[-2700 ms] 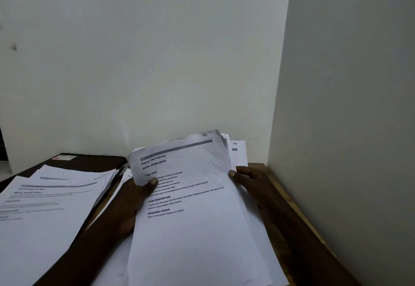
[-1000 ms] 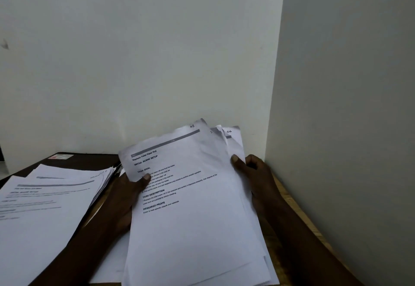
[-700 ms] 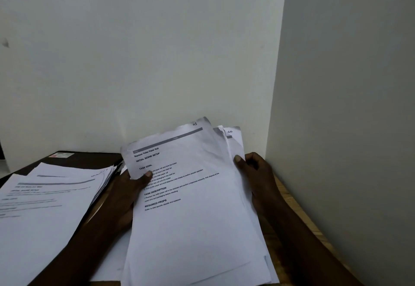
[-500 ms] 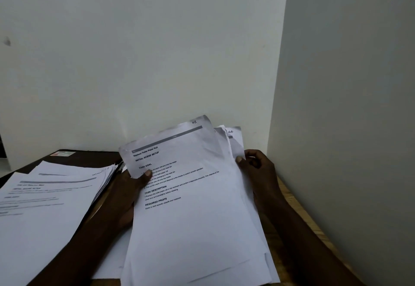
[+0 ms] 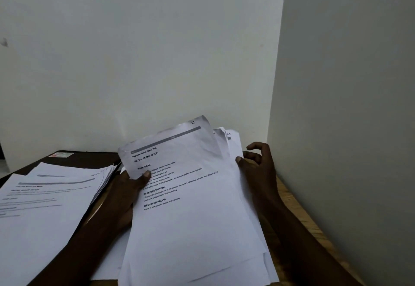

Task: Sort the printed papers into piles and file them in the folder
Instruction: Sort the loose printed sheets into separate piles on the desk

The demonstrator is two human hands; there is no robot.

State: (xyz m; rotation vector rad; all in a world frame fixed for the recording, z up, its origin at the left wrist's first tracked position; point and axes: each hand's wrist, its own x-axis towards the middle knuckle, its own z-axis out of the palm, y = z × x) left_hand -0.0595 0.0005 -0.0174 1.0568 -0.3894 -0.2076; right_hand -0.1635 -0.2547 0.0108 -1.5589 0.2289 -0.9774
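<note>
— What has the left hand [image 5: 125, 193] got?
— The stack of white printed paper sheets [image 5: 190, 229]. Its thumb [image 5: 146, 175] lies on the left edge of the top sheet [image 5: 179, 173], beside the lines under "TASK GOAL". The palm sits under the stack. The fingers beneath are hidden, but the hand is pinching the stack from that side.

— And the right hand [image 5: 260, 171]?
— Mostly loose. Its thumb tip touches the right edge of the stack, up near the far end. The other fingers [image 5: 258, 146] curl lightly in the air to the right of the paper, the forefinger highest, and they close on nothing.

— How does the stack lie?
— The far end is tilted up toward the pale painted wall [image 5: 157, 61], and the near end is down by the brown wooden worktop [image 5: 294, 200]. The top sheet is headed "Replace Toilet Paper Roll" under a grey bar, with a handwritten number in its far right corner. Behind it several sheets fan out to the right, and one is marked "66".

— Any other papers?
— A second pile of white printed sheets [image 5: 45, 207] lies flat on the left, with the left hand and forearm between it and the held stack. It rests on a dark flat cover [image 5: 89, 159] with a small pale label at the far corner. Whether that is the folder, I cannot tell.
</note>
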